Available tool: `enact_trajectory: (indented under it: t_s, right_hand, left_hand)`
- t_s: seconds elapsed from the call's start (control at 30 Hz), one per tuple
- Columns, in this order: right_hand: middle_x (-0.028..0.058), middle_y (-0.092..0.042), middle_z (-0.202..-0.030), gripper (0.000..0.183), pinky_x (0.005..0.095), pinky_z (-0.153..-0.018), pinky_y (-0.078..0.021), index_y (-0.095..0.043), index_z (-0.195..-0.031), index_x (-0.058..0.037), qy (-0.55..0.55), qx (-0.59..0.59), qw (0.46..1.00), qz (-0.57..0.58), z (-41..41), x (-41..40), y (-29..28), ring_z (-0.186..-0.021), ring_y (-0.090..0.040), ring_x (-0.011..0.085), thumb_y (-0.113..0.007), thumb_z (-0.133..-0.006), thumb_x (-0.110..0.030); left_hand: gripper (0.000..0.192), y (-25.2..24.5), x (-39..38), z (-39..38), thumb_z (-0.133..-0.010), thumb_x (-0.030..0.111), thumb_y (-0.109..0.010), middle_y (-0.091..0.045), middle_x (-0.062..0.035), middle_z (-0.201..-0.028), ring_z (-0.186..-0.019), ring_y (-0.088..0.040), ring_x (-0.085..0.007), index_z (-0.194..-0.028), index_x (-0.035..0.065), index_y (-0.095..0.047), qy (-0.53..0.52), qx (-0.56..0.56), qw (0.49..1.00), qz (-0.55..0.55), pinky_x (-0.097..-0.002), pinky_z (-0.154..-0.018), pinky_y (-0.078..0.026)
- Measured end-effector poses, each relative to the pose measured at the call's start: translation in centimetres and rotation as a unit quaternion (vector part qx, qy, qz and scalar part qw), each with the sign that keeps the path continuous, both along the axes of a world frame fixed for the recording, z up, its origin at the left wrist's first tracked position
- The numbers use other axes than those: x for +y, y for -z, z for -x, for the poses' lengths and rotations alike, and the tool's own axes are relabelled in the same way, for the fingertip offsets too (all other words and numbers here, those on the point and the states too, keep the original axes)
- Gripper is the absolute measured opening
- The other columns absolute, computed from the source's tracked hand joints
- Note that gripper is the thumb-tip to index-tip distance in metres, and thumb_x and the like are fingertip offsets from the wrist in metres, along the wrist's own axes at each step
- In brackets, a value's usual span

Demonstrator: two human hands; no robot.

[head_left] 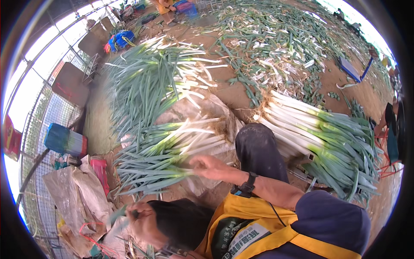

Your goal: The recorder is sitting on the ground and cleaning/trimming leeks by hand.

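Observation:
My right hand (208, 166), with a black watch at its wrist, is over the near edge of a pile of long green onions (168, 152). Its fingers curl at the white stem of one onion; whether they grip it is unclear. Lower left, my left hand (145, 221) is blurred, its fingers closed around a strip of green onion leaf (118, 217). Beyond the pile lies another heap of green onions (145, 74), roots pointing right. By my right knee, a thick bundle of peeled green onions (297, 126) rests on a metal frame (305, 162).
Trimmed leaves (278, 39) litter the ground ahead. At left are a wire mesh fence (38, 106), a blue bucket-like container (63, 139), a red object (100, 171) and crumpled sacks (77, 191). A person (165, 9) stands at the far top. A blue-framed object (351, 69) lies at right.

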State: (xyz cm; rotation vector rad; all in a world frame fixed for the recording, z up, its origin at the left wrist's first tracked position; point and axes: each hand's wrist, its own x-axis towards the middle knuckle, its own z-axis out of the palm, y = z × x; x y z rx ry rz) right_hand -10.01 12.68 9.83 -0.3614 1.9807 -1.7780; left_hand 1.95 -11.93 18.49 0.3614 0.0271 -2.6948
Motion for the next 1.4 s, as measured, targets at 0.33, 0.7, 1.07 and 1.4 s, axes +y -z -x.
enact_trajectory:
  t_s: [0.33,0.7,1.07,1.4]
  right_hand:
    - [0.0146,-0.066,-0.084,0.046,0.0362,-0.07,-0.0493,-0.056,-0.116,0.0023,-0.043,0.112,0.985,-0.123,-0.5,-0.7,1.7,-0.078,-0.065,0.0254,-0.07,-0.08,-0.023]
    - [0.0117,-0.065,-0.078,0.039,0.036,-0.066,-0.0479,-0.06,-0.108,0.0007,-0.018,0.099,0.994,-0.046,0.3,-0.4,2.0,-0.072,-0.062,0.0224,-0.067,-0.08,-0.026]
    - [0.0062,-0.061,-0.081,0.024,0.0292,-0.069,-0.047,-0.06,-0.102,-0.0033,-0.058,0.077,0.995,-0.032,0.0,-0.5,0.7,-0.079,-0.059,0.0131,-0.067,-0.083,-0.017]
    - [0.005,-0.059,-0.109,0.043,0.0278,-0.082,-0.0446,-0.054,-0.125,-0.0033,-0.011,-0.134,0.982,0.131,0.5,0.2,-0.3,-0.099,-0.054,0.0131,-0.056,-0.096,-0.035]
  left_hand:
    - [0.016,0.7,11.5,1.2,-0.088,0.014,-0.067,-0.062,-0.0071,-0.075,-0.073,-0.06,-0.0187,-0.088,-0.0014,-0.063,0.452,0.06,0.543,0.705,-0.0325,-0.068,-0.048]
    - [0.026,-2.3,8.3,6.3,-0.091,0.023,-0.061,-0.049,-0.0049,-0.058,-0.056,-0.044,-0.0123,-0.081,0.0003,-0.067,0.266,-0.003,0.431,0.862,-0.0301,-0.052,-0.036]
    - [0.042,2.8,8.6,10.8,-0.098,0.038,-0.052,-0.064,-0.0086,-0.075,-0.067,-0.06,-0.0146,-0.087,-0.0013,-0.062,0.282,-0.129,0.65,0.694,-0.028,-0.064,-0.047]
    - [0.042,6.7,9.9,10.1,-0.097,0.032,-0.051,-0.062,-0.0044,-0.068,-0.06,-0.055,-0.0104,-0.078,-0.0032,-0.063,0.264,-0.122,0.685,0.668,-0.0258,-0.054,-0.043]
